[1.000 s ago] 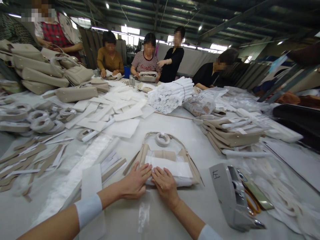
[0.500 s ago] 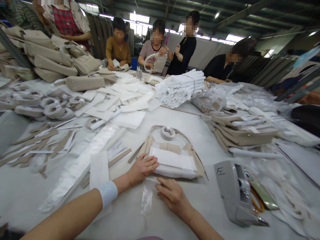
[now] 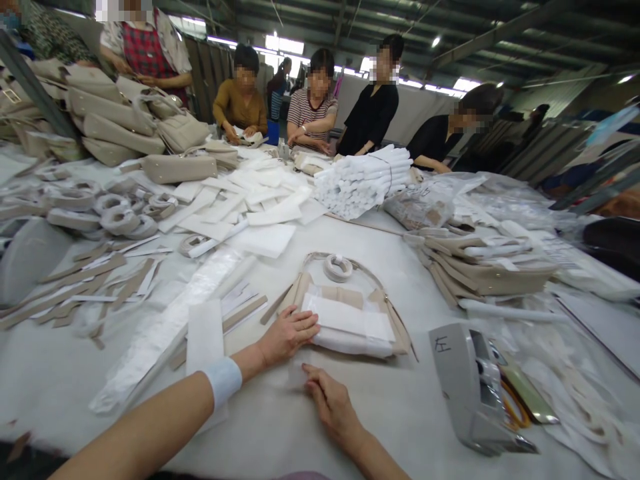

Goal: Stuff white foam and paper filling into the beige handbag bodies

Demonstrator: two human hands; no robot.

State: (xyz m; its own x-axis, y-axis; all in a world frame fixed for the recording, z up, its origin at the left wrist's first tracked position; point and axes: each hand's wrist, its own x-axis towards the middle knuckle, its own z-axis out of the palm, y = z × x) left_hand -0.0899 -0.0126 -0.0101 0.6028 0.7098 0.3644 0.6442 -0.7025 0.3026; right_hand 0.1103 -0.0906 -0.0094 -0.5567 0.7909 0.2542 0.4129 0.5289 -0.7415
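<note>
A beige handbag (image 3: 400, 337) lies flat on the table, its front covered by a white padding sheet (image 3: 345, 322). My left hand (image 3: 287, 333) rests on the bag's left side, with fingers stretched out over the sheet's edge. A coiled, wrapped strap (image 3: 338, 267) sits above the bag, inside the loop of its thin beige strap (image 3: 367, 265). Just below the bag, my right hand (image 3: 334, 403) has its index finger extended and its other fingers curled. Its fingertips are at a small piece of clear plastic film (image 3: 297, 375), which they seem to pinch.
A grey tape dispenser (image 3: 457, 383) stands to the right, beside a green phone-like object (image 3: 527, 393). White sheets (image 3: 267, 239), beige strips (image 3: 100, 273) and coiled straps (image 3: 117, 217) lie left. Stacked bags (image 3: 490, 270) lie right. Several co-workers are across the table.
My right hand has shifted slightly left and down, and the clear film is now folded shorter at its fingertips. My left hand stays on the bag. A co-worker opposite has lowered a bag.
</note>
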